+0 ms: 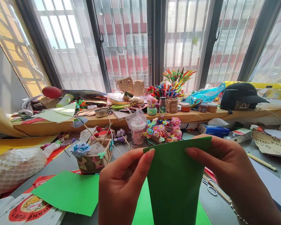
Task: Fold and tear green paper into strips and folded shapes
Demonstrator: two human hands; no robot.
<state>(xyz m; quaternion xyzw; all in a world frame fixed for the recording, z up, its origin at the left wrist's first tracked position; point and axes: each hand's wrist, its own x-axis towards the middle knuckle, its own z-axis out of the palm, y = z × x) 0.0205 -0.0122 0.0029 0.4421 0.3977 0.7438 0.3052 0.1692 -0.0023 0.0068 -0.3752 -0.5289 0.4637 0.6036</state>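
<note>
I hold a dark green sheet of paper (175, 181) upright in front of me with both hands. My left hand (120, 187) pinches its upper left corner, thumb on the front face. My right hand (227, 168) pinches the upper right corner the same way. A lighter green sheet (69, 192) lies flat on the grey table to the left, and another bright green sheet (141, 209) lies under the held one.
A small basket with paper flowers (93, 156) stands just beyond my left hand. Scissors (210, 187) lie at the right. A plastic cup (137, 126), a flower bunch (162, 129), a tissue box (213, 128) and a black cap (241, 95) crowd the back ledge.
</note>
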